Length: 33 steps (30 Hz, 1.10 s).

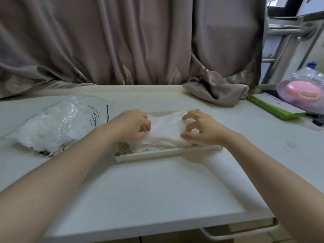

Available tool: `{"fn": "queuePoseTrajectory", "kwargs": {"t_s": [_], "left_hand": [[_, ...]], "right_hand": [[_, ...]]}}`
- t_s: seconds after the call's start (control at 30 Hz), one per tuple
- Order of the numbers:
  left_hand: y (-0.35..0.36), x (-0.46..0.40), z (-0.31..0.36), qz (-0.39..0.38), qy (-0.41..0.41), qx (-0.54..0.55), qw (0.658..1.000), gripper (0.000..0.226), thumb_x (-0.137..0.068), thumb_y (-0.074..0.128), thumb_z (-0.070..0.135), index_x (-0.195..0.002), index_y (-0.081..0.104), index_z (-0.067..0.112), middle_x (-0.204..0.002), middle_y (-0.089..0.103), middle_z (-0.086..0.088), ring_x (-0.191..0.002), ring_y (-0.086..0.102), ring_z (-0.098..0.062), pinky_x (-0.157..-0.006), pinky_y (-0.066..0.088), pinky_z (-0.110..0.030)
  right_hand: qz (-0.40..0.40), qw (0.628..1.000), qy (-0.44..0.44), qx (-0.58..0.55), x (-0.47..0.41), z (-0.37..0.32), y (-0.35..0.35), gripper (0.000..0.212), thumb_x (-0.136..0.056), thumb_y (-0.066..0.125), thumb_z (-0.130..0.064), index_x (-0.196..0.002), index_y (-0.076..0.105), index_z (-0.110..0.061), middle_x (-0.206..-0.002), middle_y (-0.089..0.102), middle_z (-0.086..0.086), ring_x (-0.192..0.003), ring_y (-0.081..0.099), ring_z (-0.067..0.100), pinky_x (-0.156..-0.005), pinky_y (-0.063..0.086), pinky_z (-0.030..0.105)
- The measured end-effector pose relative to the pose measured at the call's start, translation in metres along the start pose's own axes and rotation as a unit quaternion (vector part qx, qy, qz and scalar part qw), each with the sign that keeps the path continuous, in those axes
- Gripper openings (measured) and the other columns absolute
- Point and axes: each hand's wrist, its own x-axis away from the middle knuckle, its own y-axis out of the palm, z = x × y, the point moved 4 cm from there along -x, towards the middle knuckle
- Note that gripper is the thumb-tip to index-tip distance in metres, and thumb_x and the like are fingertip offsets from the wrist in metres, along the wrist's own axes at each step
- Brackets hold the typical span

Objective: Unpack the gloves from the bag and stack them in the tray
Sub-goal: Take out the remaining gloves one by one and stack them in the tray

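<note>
Two hands are being used on the same bundle at the middle of the frame, so this looks like the stacking step rather than the unpacking one. A wad of white gloves (166,132) is lying in the shallow pale tray (168,152), whose near rim shows just below the pile.

The left hand (135,125) is curled at the pile's left end, its fingers clamped on the edge of the material, probably so the stack is kept from sliding. The right hand (201,128) is arched over the right end with fingers spread apart, the tips and thumb pressed down onto the gloves, most likely to flatten and square them up.

Over at the left of the frame, the crinkly clear bag (56,123) is left lying on the tabletop (157,186), and plenty of white stuff can still be seen inside, so the job is judged far from done.

At the right edge, a green box (273,106) and something pink wrapped in plastic (305,92) are parked well apart from the work.
</note>
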Motion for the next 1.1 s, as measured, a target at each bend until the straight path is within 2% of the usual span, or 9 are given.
{"fn": "queuePoseTrajectory", "kwargs": {"t_s": [0.17, 0.27, 0.4, 0.53, 0.6, 0.7, 0.9, 1.0, 1.1], "left_hand": [[-0.013, -0.005, 0.004, 0.051, -0.051, 0.021, 0.997, 0.049, -0.085, 0.043, 0.056, -0.075, 0.069, 0.016, -0.104, 0.054, 0.009, -0.102, 0.042, -0.012, -0.091, 0.034, -0.031], [-0.004, -0.023, 0.02, 0.034, -0.033, -0.033, 0.998, 0.037, -0.095, 0.041, 0.038, -0.105, 0.064, 0.012, -0.123, 0.055, -0.001, -0.114, 0.047, -0.02, -0.092, 0.034, -0.032], [0.034, -0.024, 0.006, -0.107, -0.101, -0.085, 0.985, 0.068, -0.09, 0.031, 0.062, -0.135, 0.04, 0.012, -0.139, 0.046, -0.008, -0.125, 0.043, -0.026, -0.1, 0.032, -0.035], [0.043, -0.005, -0.018, -0.142, -0.178, -0.095, 0.969, 0.092, -0.083, 0.026, 0.074, -0.144, 0.026, 0.006, -0.15, 0.03, -0.011, -0.135, 0.032, -0.027, -0.107, 0.028, -0.036], [0.044, 0.0, -0.017, -0.147, -0.184, -0.095, 0.967, 0.095, -0.082, 0.025, 0.075, -0.146, 0.019, 0.004, -0.154, 0.021, -0.011, -0.14, 0.025, -0.025, -0.111, 0.023, -0.036], [0.044, 0.002, -0.013, -0.152, -0.194, -0.094, 0.965, 0.099, -0.082, 0.021, 0.076, -0.148, 0.014, 0.003, -0.156, 0.015, -0.012, -0.142, 0.018, -0.024, -0.114, 0.016, -0.036], [0.04, -0.008, -0.008, -0.156, -0.222, -0.119, 0.955, 0.096, -0.082, 0.005, 0.073, -0.137, 0.041, 0.003, -0.146, 0.036, -0.015, -0.135, 0.03, -0.027, -0.112, 0.016, -0.04], [0.042, -0.009, -0.008, -0.154, -0.225, -0.122, 0.954, 0.095, -0.083, 0.007, 0.074, -0.135, 0.044, 0.004, -0.144, 0.037, -0.015, -0.134, 0.03, -0.027, -0.111, 0.016, -0.039], [0.046, -0.005, -0.01, -0.145, -0.232, -0.112, 0.955, 0.099, -0.08, 0.013, 0.077, -0.142, 0.032, 0.003, -0.15, 0.029, -0.014, -0.139, 0.023, -0.026, -0.112, 0.015, -0.038]], "right_hand": [[0.124, 0.992, -0.003, -0.032, -0.012, -0.026, -0.012, 0.026, -0.095, 0.05, -0.029, -0.113, 0.058, -0.012, -0.139, 0.044, 0.007, -0.129, 0.039, 0.025, -0.102, 0.027, 0.03], [-0.012, 0.996, -0.029, 0.087, -0.026, -0.043, 0.018, 0.063, -0.092, 0.051, -0.044, -0.145, 0.028, -0.018, -0.155, 0.022, -0.001, -0.144, 0.014, 0.017, -0.114, 0.004, 0.03], [-0.106, 0.988, 0.062, 0.097, -0.03, -0.025, 0.041, 0.092, -0.082, 0.044, -0.069, -0.15, 0.007, -0.019, -0.159, 0.004, -0.005, -0.146, -0.001, 0.018, -0.116, -0.007, 0.048], [-0.118, 0.979, 0.12, 0.116, -0.025, 0.005, 0.036, 0.094, -0.078, 0.036, -0.077, -0.15, 0.012, -0.021, -0.159, 0.004, -0.003, -0.146, -0.001, 0.018, -0.116, -0.004, 0.048], [-0.12, 0.982, 0.126, 0.08, -0.023, 0.013, 0.028, 0.069, -0.091, 0.036, -0.062, -0.148, 0.019, -0.027, -0.158, 0.012, -0.003, -0.145, 0.006, 0.016, -0.117, 0.002, 0.044], [-0.062, 0.985, 0.155, -0.036, -0.028, 0.014, 0.017, 0.044, -0.095, 0.041, -0.048, -0.132, 0.048, -0.024, -0.139, 0.044, -0.002, -0.134, 0.031, 0.02, -0.111, 0.018, 0.039], [-0.005, 0.993, 0.089, 0.083, -0.049, 0.008, 0.007, 0.005, -0.082, 0.051, -0.024, -0.078, 0.054, -0.027, -0.104, 0.052, -0.007, -0.115, 0.044, 0.02, -0.103, 0.025, 0.034], [-0.022, 0.996, 0.003, 0.086, -0.044, 0.013, -0.003, 0.026, -0.08, 0.064, -0.029, -0.057, 0.051, -0.03, -0.129, 0.049, -0.01, -0.132, 0.026, 0.017, -0.111, 0.011, 0.031], [-0.064, 0.998, -0.006, 0.006, -0.027, 0.023, -0.011, 0.05, -0.078, 0.059, -0.061, -0.046, 0.06, -0.023, -0.139, 0.042, -0.02, -0.139, 0.013, 0.008, -0.11, 0.008, 0.029]]}}
